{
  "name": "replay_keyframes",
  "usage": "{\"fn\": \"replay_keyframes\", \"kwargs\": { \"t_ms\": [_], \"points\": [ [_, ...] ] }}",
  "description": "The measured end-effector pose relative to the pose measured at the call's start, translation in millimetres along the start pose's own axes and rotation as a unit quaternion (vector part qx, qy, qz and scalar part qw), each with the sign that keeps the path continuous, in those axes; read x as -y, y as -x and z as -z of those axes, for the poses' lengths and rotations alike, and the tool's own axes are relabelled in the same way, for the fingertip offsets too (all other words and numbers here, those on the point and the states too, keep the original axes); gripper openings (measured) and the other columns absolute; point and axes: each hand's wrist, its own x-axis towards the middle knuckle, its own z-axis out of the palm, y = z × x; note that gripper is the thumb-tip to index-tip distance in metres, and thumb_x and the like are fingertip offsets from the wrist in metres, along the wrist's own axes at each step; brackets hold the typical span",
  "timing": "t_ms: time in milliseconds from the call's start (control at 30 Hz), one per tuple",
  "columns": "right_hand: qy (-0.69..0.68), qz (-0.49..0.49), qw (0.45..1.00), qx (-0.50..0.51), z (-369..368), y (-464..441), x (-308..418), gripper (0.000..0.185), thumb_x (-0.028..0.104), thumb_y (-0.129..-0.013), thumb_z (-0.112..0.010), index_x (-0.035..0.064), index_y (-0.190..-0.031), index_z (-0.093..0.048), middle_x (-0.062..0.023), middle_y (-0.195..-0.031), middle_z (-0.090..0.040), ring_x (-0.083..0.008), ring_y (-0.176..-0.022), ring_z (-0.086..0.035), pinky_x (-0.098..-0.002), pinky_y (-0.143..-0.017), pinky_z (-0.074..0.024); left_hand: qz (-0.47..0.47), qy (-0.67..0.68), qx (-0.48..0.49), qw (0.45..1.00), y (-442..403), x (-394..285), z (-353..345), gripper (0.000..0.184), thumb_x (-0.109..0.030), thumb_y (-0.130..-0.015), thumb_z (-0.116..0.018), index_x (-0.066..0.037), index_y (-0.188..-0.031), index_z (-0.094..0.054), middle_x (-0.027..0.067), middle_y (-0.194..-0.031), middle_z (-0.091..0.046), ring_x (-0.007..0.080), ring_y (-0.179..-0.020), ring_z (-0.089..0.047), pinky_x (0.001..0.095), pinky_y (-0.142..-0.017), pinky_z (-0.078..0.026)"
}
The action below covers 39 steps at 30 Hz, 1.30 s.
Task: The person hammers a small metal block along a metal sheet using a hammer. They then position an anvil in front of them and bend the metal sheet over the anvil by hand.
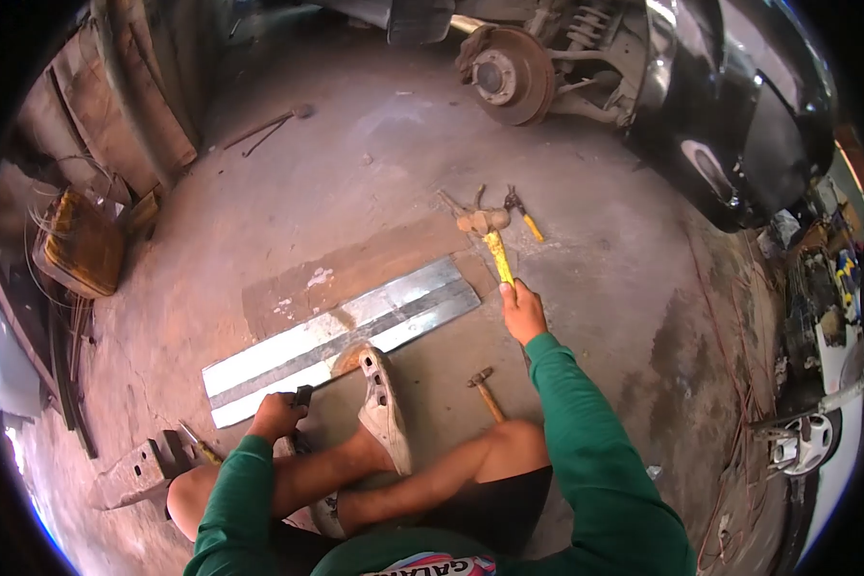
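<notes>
My right hand (523, 309) is closed round the yellow handle of a hammer (496, 252), whose rusty head is at the far end, over the floor beyond the sheet's right end. My left hand (276, 415) grips a small dark tool or block (302, 396) by the near edge of a metal sheet (341, 336). The long, silvery sheet lies slantwise on the floor with a dark band along its middle. My shoe (386, 413) reaches its near edge, beside a brown patch.
Pliers with yellow handles (525, 213) lie beyond the hammer. A smaller hammer (487, 394) rests near my knee. A black car with an exposed brake disc (514, 77) stands at upper right. A rusty container (82, 242) and a metal piece (136, 473) are at left.
</notes>
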Motion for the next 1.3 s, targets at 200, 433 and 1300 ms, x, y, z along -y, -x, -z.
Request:
{"fn": "replay_keyframes", "kwargs": {
  "t_ms": [200, 433, 1300],
  "points": [
    [0.128, -0.127, 0.98, 0.083, -56.1, -24.7, -60.8, 0.053, 0.047, -0.111, -0.051, -0.0002, -0.114, -0.073, -0.0313, -0.11, -0.074, -0.0528, -0.105, -0.07, -0.0593, -0.093, -0.054, -0.015, -0.032, 0.029, 0.999, -2.5, 6.2, -4.6, 0.046, -0.041, -0.09, -0.078, -0.004, -0.116, -0.079, 0.0242, -0.106, -0.078, 0.0426, -0.102, -0.075, 0.049, -0.096, -0.059],
    [0.103, -0.087, 0.99, 0.045, -49.8, -1.4, -42.2, 0.051, 0.047, -0.111, -0.052, 0.0005, -0.114, -0.071, -0.0311, -0.105, -0.075, -0.0519, -0.104, -0.07, -0.0596, -0.091, -0.0539, -0.034, 0.002, 0.067, 0.997, -9.8, -10.4, -14.6, 0.047, -0.043, -0.092, -0.078, -0.005, -0.12, -0.079, 0.0241, -0.108, -0.078, 0.0433, -0.104, -0.075, 0.0499, -0.096, -0.059],
    [0.15, -0.026, 0.979, 0.134, -129.9, 51.4, 48.7, 0.047, 0.043, -0.109, -0.057, -0.0012, -0.103, -0.07, -0.0335, -0.098, -0.073, -0.0566, -0.099, -0.068, -0.0619, -0.087, -0.0534, -0.027, -0.047, -0.109, 0.993, -5.7, -10.4, -5.5, 0.083, -0.047, -0.093, -0.077, -0.01, -0.162, -0.049, 0.02, -0.165, -0.05, 0.0404, -0.159, -0.036, 0.0513, -0.127, -0.037]
  ]
}}
